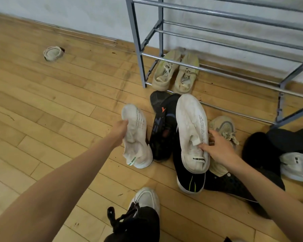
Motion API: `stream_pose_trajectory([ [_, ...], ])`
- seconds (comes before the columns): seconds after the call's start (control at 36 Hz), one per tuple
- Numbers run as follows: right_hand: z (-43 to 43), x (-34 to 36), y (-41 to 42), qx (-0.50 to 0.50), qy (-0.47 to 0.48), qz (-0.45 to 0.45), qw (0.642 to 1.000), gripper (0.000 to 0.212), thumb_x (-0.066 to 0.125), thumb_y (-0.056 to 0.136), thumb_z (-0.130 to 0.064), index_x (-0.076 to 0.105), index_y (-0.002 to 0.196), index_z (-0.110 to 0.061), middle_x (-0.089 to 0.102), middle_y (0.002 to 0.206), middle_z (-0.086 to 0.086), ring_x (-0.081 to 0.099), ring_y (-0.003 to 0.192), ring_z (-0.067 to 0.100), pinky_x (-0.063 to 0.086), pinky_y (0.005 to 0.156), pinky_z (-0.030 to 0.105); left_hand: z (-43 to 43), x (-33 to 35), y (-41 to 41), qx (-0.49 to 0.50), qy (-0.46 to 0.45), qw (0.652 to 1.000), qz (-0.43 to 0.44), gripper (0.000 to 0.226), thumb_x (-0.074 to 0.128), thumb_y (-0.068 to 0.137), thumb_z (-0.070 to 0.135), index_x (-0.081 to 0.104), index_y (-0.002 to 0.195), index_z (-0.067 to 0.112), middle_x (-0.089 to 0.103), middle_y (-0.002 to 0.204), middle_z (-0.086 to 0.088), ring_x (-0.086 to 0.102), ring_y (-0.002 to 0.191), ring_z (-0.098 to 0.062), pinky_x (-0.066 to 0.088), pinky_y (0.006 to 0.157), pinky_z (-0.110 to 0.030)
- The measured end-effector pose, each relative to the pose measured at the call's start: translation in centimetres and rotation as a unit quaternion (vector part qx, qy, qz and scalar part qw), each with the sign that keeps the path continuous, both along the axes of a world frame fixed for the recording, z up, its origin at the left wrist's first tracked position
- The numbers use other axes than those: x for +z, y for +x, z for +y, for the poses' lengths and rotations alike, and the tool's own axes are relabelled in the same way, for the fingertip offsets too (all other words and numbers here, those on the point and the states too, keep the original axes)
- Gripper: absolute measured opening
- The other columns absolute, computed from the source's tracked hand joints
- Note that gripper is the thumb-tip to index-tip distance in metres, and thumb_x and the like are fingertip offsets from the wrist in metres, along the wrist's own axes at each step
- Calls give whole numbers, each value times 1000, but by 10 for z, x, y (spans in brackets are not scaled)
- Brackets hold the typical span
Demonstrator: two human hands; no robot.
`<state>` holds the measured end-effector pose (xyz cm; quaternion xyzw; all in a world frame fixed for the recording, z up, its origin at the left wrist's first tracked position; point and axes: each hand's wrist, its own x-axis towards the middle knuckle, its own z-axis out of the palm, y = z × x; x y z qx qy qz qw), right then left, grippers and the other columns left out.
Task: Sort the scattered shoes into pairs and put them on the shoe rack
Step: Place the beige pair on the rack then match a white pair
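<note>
My left hand [120, 131] grips a white knit sneaker with green marks [136, 137] by its left side, just above the wooden floor. My right hand [217, 147] holds a larger white sneaker marked DESIGN [191, 130] at its collar, thumb inside the opening. That sneaker lies on top of a black shoe with a yellow stripe [191, 182]. A black sneaker with an orange mark [162, 123] lies between the two white ones. A beige pair [176, 72] sits side by side on the lowest level of the grey metal shoe rack [140, 49].
A grey-beige laced sneaker [223, 128] lies behind my right hand. Black shoes [262, 147] and another white shoe [297, 165] are piled at the right. A lone pale shoe [52, 53] lies far left by the wall. My own foot [145, 198] is at the bottom.
</note>
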<state>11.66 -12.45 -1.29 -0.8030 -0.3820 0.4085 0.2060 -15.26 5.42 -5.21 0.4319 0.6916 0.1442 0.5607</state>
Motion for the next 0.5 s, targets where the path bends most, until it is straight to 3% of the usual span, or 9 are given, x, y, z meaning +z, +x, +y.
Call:
stream_pose_trajectory([
  [0.06, 1, -2, 1, -1, -2, -3, 1000, 64, 68, 83, -25, 38, 139, -17, 56, 131, 4, 55, 115, 25, 43, 86, 32, -9, -2, -1, 11, -33, 999, -24, 44, 40, 99, 33, 53, 126, 2, 59, 119, -9, 56, 112, -28, 43, 102, -45],
  [0.14, 2, -4, 1, 1, -5, -8, 1000, 62, 69, 83, -26, 41, 137, -19, 58, 129, 3, 56, 112, 23, 43, 84, 32, -16, -6, -1, -70, 12, 997, 2, 43, 51, 94, 20, 46, 136, 8, 54, 124, 3, 53, 108, -19, 44, 92, -34],
  [0.19, 2, -4, 1, 3, 5, -11, 1000, 54, 68, 83, -26, 46, 132, -20, 60, 124, 2, 58, 107, 21, 43, 81, 30, -16, -7, 0, -103, 33, 993, 43, 48, 53, 90, 13, 43, 137, 11, 55, 123, 0, 55, 100, -18, 48, 86, -34],
  [0.28, 0, -2, 0, 9, 15, -9, 1000, 48, 64, 85, -29, 49, 130, -22, 63, 116, -1, 57, 94, 14, 41, 72, 26, -19, -4, 9, -146, 51, 984, 94, 31, 47, 89, 12, 50, 119, 16, 59, 93, -2, 54, 73, -13, 47, 66, -30],
  [0.31, 0, -1, 0, 12, 15, -8, 1000, 46, 63, 86, -30, 50, 130, -23, 63, 113, -3, 56, 92, 12, 40, 67, 23, -22, -2, 12, -168, 57, 977, 115, 33, 45, 89, 13, 47, 122, 18, 58, 95, -2, 54, 75, -16, 45, 66, -32],
  [0.39, -1, 1, 2, 32, 13, -7, 999, 43, 60, 87, -27, 51, 129, -25, 63, 114, -5, 54, 90, 10, 37, 61, 14, -35, 0, 25, -261, 120, 937, 200, 39, 43, 91, 11, 43, 130, 7, 46, 132, -16, 50, 106, -28, 39, 80, -34],
  [0.44, -1, 2, 4, 38, 8, 4, 999, 45, 60, 87, -25, 49, 131, -24, 63, 118, -2, 57, 97, 13, 42, 68, 21, -46, 1, 33, -313, 145, 913, 217, 42, 47, 91, 13, 43, 131, 0, 34, 142, -18, 43, 115, -28, 37, 91, -33],
  [0.5, -3, 3, 6, 32, 5, 16, 999, 50, 61, 87, -23, 47, 134, -23, 62, 120, 1, 58, 105, 18, 46, 80, 30, -54, -1, 37, -371, 152, 885, 237, 41, 51, 90, 18, 47, 128, 3, 38, 139, -17, 38, 121, -31, 33, 100, -36],
])
